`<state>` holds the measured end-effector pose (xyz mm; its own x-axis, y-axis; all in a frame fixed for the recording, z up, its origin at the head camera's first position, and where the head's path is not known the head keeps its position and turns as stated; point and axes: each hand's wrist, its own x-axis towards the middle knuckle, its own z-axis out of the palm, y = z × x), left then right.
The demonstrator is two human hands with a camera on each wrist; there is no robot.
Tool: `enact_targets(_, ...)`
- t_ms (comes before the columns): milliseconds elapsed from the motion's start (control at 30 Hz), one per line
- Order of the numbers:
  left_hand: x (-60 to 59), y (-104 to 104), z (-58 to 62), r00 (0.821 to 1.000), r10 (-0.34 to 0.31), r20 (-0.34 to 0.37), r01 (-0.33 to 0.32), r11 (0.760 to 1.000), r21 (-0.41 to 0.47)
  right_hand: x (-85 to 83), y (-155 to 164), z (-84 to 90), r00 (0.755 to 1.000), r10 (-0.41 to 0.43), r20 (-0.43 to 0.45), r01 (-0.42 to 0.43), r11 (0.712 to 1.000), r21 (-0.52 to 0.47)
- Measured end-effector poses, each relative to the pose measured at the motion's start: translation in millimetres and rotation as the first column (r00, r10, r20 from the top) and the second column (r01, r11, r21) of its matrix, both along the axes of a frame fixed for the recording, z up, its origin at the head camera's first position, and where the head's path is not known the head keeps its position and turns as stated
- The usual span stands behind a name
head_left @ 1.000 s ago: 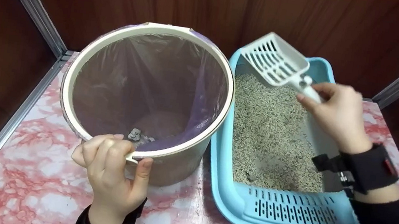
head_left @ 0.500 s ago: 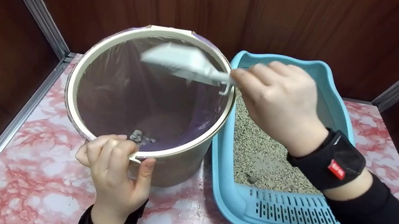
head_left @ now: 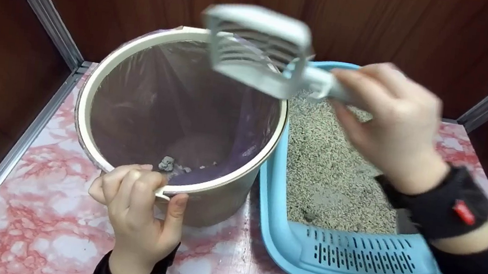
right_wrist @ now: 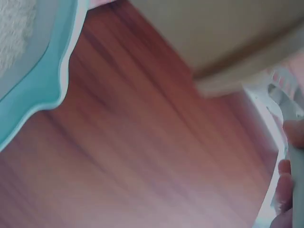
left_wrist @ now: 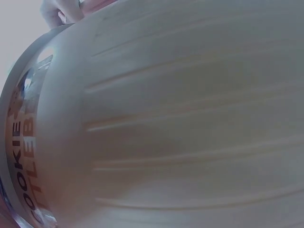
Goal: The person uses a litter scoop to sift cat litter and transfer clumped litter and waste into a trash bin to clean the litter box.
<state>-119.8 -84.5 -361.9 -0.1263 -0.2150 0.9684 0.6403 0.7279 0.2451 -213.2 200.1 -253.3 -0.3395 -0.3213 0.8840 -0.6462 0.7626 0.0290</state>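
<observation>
The right hand grips the slotted scoop above the bin's far rim; the left hand clamps the bin; a careless swing could flick crumbs onto the counter.

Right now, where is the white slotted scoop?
In the head view the scoop is held up by the right hand, above the far right rim of the lined bin, beside the blue litter tray.

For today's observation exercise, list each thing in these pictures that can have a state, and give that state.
bin: upright, lined with a purple bag, a few grey clumps at the bottom.
scoop: held above the bin's rim, looks empty, blurred.
litter tray: holds pale litter.
left hand: grips the bin's near rim.
right hand: holds the scoop's handle.
</observation>
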Motion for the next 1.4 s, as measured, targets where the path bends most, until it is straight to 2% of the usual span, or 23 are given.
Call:
enact_targets(67, 1.2, -0.6, 1.0, 1.000, 0.002, -0.009, -0.002, 1.000, 0.008, 1.1, 24.3, 5.5, 0.992, -0.107, 0.071, 0.107, 0.994, -0.002)
enact_targets(133, 2.3, -1.4, 1.9, 1.000, 0.007, -0.017, -0.007, 1.000, 0.017, 2.6, 50.0, 11.2, 0.963, -0.210, 0.169, 0.209, 0.978, 0.029)
enact_targets(267, 3.7, -3.8, 2.4, 0.999, 0.023, -0.023, -0.023, 0.999, 0.030, 9.0, 92.6, 16.4, 0.862, -0.350, 0.366, 0.317, 0.937, 0.150)
enact_targets(367, 3.6, -6.0, 1.0, 0.999, 0.033, -0.022, -0.033, 0.999, 0.032, 15.4, 114.4, 9.1, 0.790, -0.424, 0.443, 0.301, 0.898, 0.322)
enact_targets(433, 3.6, -7.5, -0.6, 0.999, 0.037, -0.023, -0.036, 0.999, 0.035, 18.5, 124.3, -0.5, 0.756, -0.467, 0.460, 0.254, 0.856, 0.450)
enact_targets(467, 3.7, -8.0, -1.2, 0.999, 0.039, -0.023, -0.038, 0.999, 0.036, 19.7, 127.3, -6.1, 0.749, -0.477, 0.460, 0.222, 0.834, 0.504)
enact_targets(567, 4.8, -9.2, -1.5, 0.999, 0.038, -0.020, -0.037, 0.998, 0.047, 21.7, 128.7, -20.6, 0.753, -0.486, 0.443, 0.138, 0.776, 0.616)
enact_targets(633, 5.9, -9.6, -0.9, 0.999, 0.038, -0.014, -0.037, 0.998, 0.052, 20.7, 124.7, -27.1, 0.773, -0.483, 0.412, 0.100, 0.733, 0.673)
enact_targets(667, 6.4, -9.7, -0.6, 0.999, 0.039, -0.012, -0.038, 0.998, 0.053, 19.2, 122.0, -30.1, 0.790, -0.476, 0.387, 0.090, 0.714, 0.695)
enact_targets(767, 7.2, -9.9, -0.5, 0.999, 0.038, -0.009, -0.037, 0.998, 0.055, 13.0, 112.8, -36.1, 0.809, -0.477, 0.342, 0.067, 0.655, 0.753)
enact_targets(933, 8.1, -10.2, -2.4, 0.999, 0.047, -0.010, -0.047, 0.997, 0.054, 1.8, 103.8, -42.9, 0.836, -0.471, 0.283, 0.073, 0.606, 0.793)
enact_targets(1033, 8.3, -10.1, -3.3, 0.999, 0.049, -0.007, -0.049, 0.997, 0.053, -2.3, 104.5, -42.6, 0.811, -0.500, 0.304, 0.064, 0.593, 0.803)
enact_targets(1133, 8.2, -9.9, -3.1, 0.999, 0.045, -0.005, -0.045, 0.998, 0.052, -4.9, 108.2, -39.9, 0.755, -0.545, 0.365, 0.036, 0.590, 0.807)
enact_targets(1233, 8.6, -9.5, -3.0, 0.999, 0.046, -0.005, -0.046, 0.998, 0.053, -6.7, 114.2, -36.4, 0.679, -0.594, 0.432, 0.007, 0.593, 0.805)
enact_targets(1367, 9.7, -9.0, -3.2, 0.999, 0.044, -0.007, -0.043, 0.997, 0.057, -7.1, 121.1, -33.6, 0.555, -0.644, 0.527, -0.034, 0.615, 0.787)
enact_targets(1400, 9.9, -8.9, -3.1, 0.999, 0.044, -0.007, -0.043, 0.997, 0.058, -7.4, 122.3, -33.6, 0.536, -0.645, 0.545, -0.049, 0.620, 0.783)
